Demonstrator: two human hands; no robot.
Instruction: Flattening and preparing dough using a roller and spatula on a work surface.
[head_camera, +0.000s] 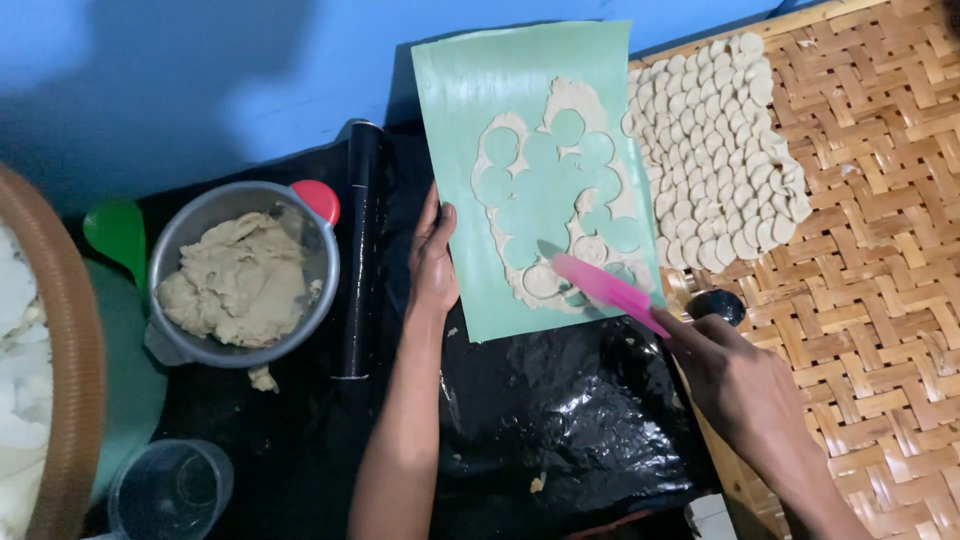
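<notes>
A pink knife (608, 287) lies with its blade tip on a sheet of rolled dough (560, 195), close to the sheet's lower edge, where a few cut rounds still sit in place. The dough is full of round holes (the green shows through them) and rests on a pale green mat (450, 130). The right hand (735, 375) has its grip closed around the knife's handle, coming in from the lower right. The left hand (433, 255) has its grip closed on the mat's left edge, thumb on top, fingers hidden under it.

The mat lies partly on a black plastic sheet (560, 420) and partly over the left edge of a woven bamboo tray (880, 290). Just right of the mat, on the tray, many dough rounds (715, 150) lie overlapping in rows. A small dark round thing (716, 304) sits on the tray near the right hand's fingers; what it is cannot be told.

Left of the mat lies a black rolling pin (362, 240), lengthwise. Beyond it stands a metal bowl (190, 345) with a red handle, holding a lump of dough (240, 285). A clear cup (170, 490) stands near the lower left corner, and a brown basket (75, 400) runs along the left edge.
</notes>
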